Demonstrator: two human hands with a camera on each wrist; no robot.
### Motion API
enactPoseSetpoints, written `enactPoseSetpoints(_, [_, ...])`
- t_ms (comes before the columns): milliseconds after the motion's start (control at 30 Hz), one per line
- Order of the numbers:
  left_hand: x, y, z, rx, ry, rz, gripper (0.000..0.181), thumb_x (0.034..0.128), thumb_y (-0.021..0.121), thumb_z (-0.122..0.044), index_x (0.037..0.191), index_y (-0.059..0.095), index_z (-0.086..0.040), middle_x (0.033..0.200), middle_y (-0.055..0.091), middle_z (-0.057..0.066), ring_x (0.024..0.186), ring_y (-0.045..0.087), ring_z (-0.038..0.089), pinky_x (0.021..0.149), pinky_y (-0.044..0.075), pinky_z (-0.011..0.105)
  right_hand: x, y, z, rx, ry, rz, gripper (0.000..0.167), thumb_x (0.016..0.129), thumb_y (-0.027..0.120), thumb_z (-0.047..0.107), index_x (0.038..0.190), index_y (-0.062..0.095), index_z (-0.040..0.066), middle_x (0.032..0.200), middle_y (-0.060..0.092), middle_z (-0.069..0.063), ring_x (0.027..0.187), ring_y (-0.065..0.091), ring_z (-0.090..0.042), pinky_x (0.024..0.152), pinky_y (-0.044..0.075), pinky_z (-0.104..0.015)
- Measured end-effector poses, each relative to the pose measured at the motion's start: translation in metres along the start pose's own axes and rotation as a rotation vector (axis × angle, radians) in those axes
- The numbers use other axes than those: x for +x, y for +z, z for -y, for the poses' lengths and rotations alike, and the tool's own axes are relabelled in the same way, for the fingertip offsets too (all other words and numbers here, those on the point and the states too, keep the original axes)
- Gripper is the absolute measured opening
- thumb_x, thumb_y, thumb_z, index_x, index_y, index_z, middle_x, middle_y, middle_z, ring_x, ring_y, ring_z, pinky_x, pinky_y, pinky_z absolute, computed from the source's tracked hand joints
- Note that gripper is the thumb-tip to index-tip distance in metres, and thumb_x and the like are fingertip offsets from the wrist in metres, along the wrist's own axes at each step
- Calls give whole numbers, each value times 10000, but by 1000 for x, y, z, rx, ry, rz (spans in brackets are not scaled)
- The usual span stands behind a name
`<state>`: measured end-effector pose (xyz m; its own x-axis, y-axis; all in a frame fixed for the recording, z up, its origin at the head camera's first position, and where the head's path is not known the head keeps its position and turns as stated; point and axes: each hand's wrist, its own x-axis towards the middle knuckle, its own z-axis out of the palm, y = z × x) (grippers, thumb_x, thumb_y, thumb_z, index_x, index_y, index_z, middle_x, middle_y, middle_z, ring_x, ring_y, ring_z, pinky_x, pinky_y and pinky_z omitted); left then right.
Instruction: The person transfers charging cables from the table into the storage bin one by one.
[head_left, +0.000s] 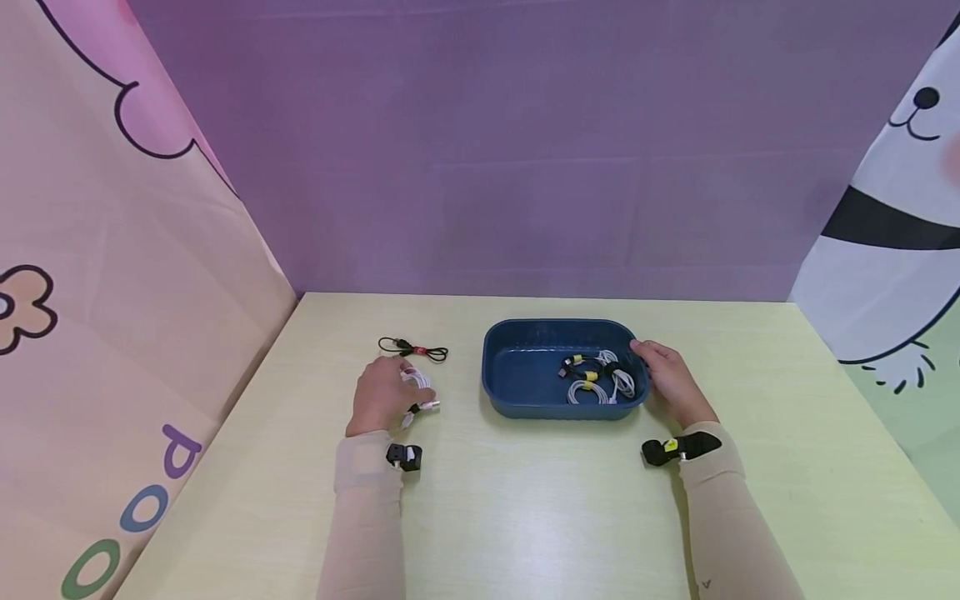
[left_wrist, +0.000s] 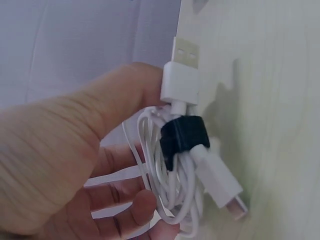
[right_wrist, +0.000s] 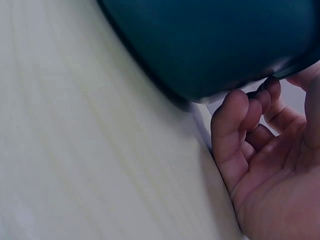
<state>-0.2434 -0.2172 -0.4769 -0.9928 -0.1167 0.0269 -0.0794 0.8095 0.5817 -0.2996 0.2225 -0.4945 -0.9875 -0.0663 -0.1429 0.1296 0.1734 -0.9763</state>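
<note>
My left hand [head_left: 384, 395] grips a coiled white USB cable [left_wrist: 175, 175] just above the table, left of the bin. A black strap [left_wrist: 184, 136] binds the coil, and both of its plugs stick out. On the right, my right hand [head_left: 672, 385] holds the right end of a dark blue plastic bin [head_left: 525, 408], thumb over the rim and fingers curled against the outside wall [right_wrist: 215, 45]. Several bundled cables [head_left: 600, 379], white and black with yellow or black ties, lie in the bin's right half.
A black cable [head_left: 416, 349] tied with a red band lies on the pale wooden table [head_left: 525, 508], just beyond my left hand. A purple backdrop [head_left: 480, 150] rises behind the table's far edge. A printed cloth [head_left: 150, 292] borders the left side.
</note>
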Motion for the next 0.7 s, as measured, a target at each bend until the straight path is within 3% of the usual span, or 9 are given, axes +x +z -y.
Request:
enactPoseSetpoints(333, [-1,-4,-6,-2,23,-38,432,779,866,-290,1074,721,-9,1031,701,185,900,659,331,753,543,445,-2,-1,1,-20,-10,2,395,1059,517,451,1099,598,67,765,524,142,658,500,-10,623,428,-181])
enactPoseSetpoints(700, [1,-5,-7,-26,60,-86,582,794,862,-304,1266,688,-10,1113,700,219,984,654,371,821,539,498,-1,2,0,12,-21,-5,327,1056,531,434,946,586,131,678,457,148,581,447,-13,568,379,-189])
